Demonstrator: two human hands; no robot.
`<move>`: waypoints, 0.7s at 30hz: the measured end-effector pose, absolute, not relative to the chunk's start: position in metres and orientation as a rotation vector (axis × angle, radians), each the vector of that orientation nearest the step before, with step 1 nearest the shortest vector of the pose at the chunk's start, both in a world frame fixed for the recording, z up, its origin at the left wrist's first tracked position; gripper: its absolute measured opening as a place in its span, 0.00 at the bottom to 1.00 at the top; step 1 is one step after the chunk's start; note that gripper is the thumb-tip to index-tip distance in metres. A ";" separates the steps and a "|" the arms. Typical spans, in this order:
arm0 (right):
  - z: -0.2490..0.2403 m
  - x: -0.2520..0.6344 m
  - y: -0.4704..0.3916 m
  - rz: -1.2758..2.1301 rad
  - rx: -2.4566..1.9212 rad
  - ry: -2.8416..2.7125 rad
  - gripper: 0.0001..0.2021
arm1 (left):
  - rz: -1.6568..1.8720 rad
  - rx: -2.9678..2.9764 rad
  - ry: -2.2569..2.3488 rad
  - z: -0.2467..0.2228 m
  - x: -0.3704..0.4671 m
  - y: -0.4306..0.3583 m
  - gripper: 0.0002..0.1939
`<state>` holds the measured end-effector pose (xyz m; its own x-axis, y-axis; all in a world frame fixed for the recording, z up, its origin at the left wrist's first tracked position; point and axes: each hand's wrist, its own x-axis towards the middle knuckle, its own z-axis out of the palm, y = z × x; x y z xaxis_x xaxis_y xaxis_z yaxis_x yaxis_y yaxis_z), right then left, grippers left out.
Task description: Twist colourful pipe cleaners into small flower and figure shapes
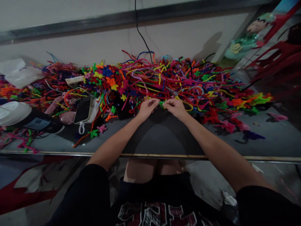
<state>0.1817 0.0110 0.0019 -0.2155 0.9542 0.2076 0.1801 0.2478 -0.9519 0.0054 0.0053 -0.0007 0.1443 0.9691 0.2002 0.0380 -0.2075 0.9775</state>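
Note:
A small green fuzzy piece is held between my two hands, above the grey table at the near edge of a colourful pile. My left hand pinches it from the left, fingers closed. From the right, my right hand grips it with thumb and fingertips together. Just behind the hands lies the heap of fuzzy stems, in red, pink, yellow, blue and other colours. Scissors with yellow handles lie in the pile beyond my right hand.
At the left are a phone, a round pink brush and a large dark cup with a white lid on its side. Fuzzy flower shapes lie at the right. A black cable hangs down the wall.

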 end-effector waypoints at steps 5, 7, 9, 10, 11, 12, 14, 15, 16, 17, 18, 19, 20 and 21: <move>0.005 0.181 0.007 1.094 -1.088 -1.663 0.18 | 1.220 1.606 1.068 -0.006 0.005 0.007 0.14; 0.006 0.180 0.006 1.085 -1.090 -1.704 0.17 | 1.217 1.572 1.099 -0.008 0.006 0.009 0.13; 0.008 0.180 0.003 0.991 -1.098 -1.757 0.15 | 1.212 1.514 1.145 -0.009 0.006 0.010 0.13; 0.009 0.180 0.002 0.915 -1.102 -1.793 0.13 | 1.220 1.486 1.163 -0.009 0.006 0.011 0.13; 0.010 0.180 0.001 0.832 -1.107 -1.833 0.11 | 1.235 1.466 1.172 -0.009 0.006 0.011 0.13; 0.011 0.181 0.000 0.757 -1.115 -1.873 0.10 | 1.251 1.464 1.166 -0.009 0.006 0.011 0.12; 0.013 0.181 -0.002 0.651 -1.135 -1.936 0.10 | 1.277 1.519 1.124 -0.008 0.006 0.009 0.13; 0.013 0.181 -0.002 0.618 -1.142 -1.955 0.10 | 1.275 1.568 1.099 -0.007 0.006 0.008 0.14; 0.012 0.182 -0.002 0.595 -1.150 -1.966 0.10 | 1.265 1.621 1.084 -0.006 0.005 0.007 0.14; 0.012 0.182 -0.002 0.577 -1.157 -1.979 0.10 | 1.254 1.668 1.084 -0.005 0.005 0.006 0.13; 0.010 0.182 -0.001 0.562 -1.159 -1.995 0.11 | 1.250 1.702 1.100 -0.004 0.004 0.005 0.11; 0.009 0.182 -0.001 0.549 -1.159 -2.016 0.11 | 1.253 1.720 1.125 -0.003 0.004 0.004 0.10; 0.008 0.182 0.000 0.532 -1.159 -2.043 0.12 | 1.258 1.727 1.153 -0.003 0.003 0.003 0.10; 0.008 0.183 0.000 0.509 -1.163 -2.074 0.13 | 1.265 1.726 1.181 -0.003 0.002 0.003 0.10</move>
<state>0.1826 0.0005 0.0078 -0.3563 0.8536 0.3799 0.5808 0.5208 -0.6256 0.0023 0.0033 -0.0031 0.1142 0.9351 0.3353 0.2701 -0.3541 0.8954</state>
